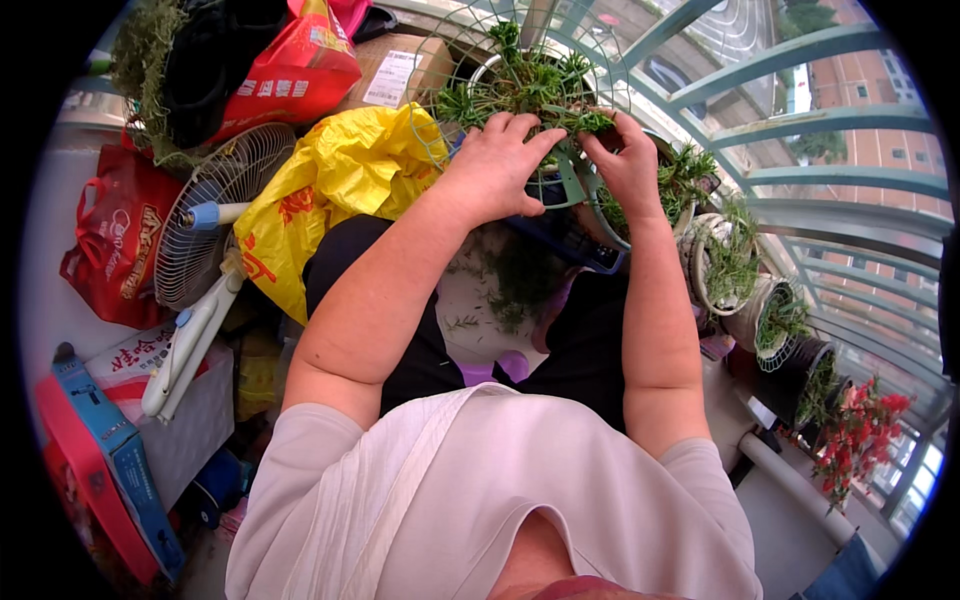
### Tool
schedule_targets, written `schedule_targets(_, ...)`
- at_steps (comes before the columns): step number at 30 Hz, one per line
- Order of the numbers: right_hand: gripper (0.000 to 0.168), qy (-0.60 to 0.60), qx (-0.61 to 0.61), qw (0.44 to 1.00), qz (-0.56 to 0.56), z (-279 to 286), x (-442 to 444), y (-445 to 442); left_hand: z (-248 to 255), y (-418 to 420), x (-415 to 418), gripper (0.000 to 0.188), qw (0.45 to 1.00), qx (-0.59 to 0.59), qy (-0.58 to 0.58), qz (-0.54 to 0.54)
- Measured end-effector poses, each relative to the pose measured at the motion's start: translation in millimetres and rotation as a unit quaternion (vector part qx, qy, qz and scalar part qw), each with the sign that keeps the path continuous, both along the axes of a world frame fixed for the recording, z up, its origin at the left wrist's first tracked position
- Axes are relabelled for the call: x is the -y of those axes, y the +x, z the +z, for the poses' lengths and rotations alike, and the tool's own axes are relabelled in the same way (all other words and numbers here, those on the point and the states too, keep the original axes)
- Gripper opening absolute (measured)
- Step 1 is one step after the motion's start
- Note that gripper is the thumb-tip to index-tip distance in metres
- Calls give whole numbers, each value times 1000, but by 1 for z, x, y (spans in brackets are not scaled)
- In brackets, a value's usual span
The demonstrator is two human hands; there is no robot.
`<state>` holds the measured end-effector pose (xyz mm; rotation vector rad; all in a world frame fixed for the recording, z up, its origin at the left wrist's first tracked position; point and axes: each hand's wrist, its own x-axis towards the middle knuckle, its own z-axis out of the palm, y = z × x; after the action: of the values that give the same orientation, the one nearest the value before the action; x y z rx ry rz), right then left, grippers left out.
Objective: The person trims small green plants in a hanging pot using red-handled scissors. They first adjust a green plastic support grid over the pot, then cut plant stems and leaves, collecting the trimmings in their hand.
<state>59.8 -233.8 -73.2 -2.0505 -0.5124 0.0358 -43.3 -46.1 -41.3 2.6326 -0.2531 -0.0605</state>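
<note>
A potted leafy plant [536, 82] grows in a white-rimmed pot with a green wire frame [427, 112] around it. At the near side of the foliage, my left hand [506, 161] is spread, its fingertips touching the plant or the wire; whether it grips anything is not clear. My right hand [622, 154] has thumb and fingers around a leafy sprig [594, 121] at the pot's right side. Below and between the hands is a green plastic piece [571, 184]. Cut green sprigs [517, 281] lie on the floor between my legs.
A yellow plastic bag [337, 180], a fan [217, 214], red bags [120, 232] and a cardboard box [405, 67] crowd the left. More potted plants [720, 262] line the barred window on the right, with red flowers [862, 435] farther along. A dark blue crate [600, 259] stands beneath my hands.
</note>
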Motion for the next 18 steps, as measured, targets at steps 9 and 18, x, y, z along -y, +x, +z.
schedule_targets(9,32,-10,-47,999,-3,12,-4,0,1,0,4,91,1000,-12,14,13)
schedule_targets(18,30,-104,167,980,17,11,-9,1,-3,0,6,92,1000,-3,19,12)
